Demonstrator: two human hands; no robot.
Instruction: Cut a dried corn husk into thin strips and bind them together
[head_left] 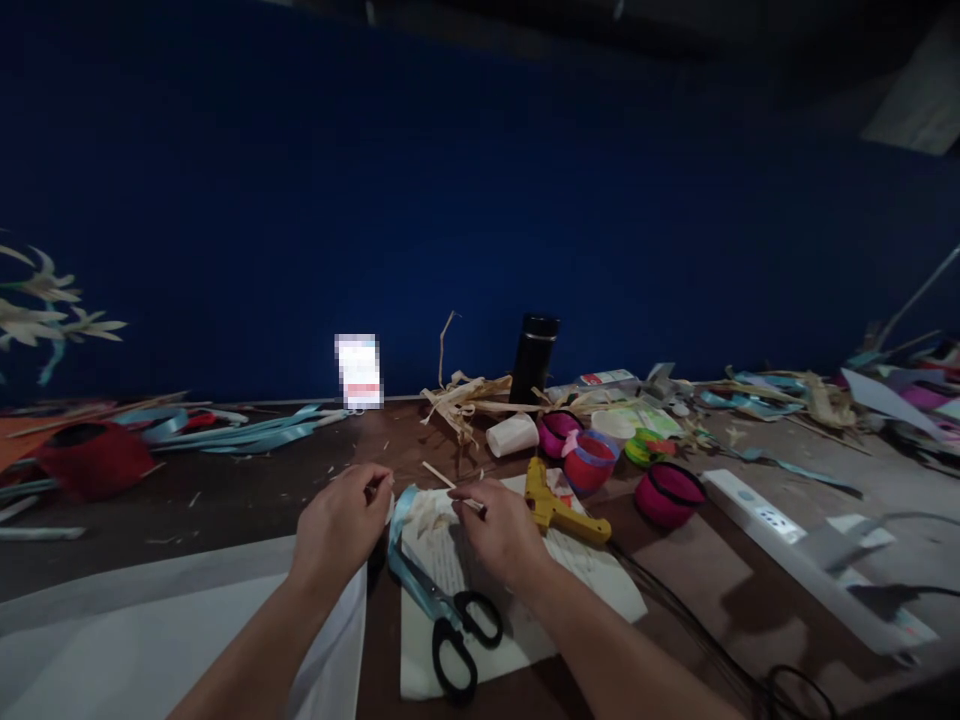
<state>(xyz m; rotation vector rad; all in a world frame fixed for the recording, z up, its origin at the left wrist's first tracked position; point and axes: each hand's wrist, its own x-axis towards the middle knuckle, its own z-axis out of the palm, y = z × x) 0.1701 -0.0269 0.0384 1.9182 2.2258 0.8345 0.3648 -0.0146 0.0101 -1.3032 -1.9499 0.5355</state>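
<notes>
My left hand (341,525) is closed near the edge of a white sheet (135,650), its fingers pinched on something small I cannot make out. My right hand (502,530) is closed on a thin pale stick (442,477) that points up and left. Between the hands lie a light blue ribbon (401,510) and a printed paper (525,620). Black-handled scissors (457,630) rest on that paper just below my right hand. A yellow glue gun (555,510) lies right of my right hand.
Behind stand a black flask (534,358), a tipped white cup (512,435), pink and red small bowls (589,462), dried straw strips (461,395) and blue ribbons (247,432). A white power strip (772,520) and black cables (705,640) run along the right. A red object (94,458) sits left.
</notes>
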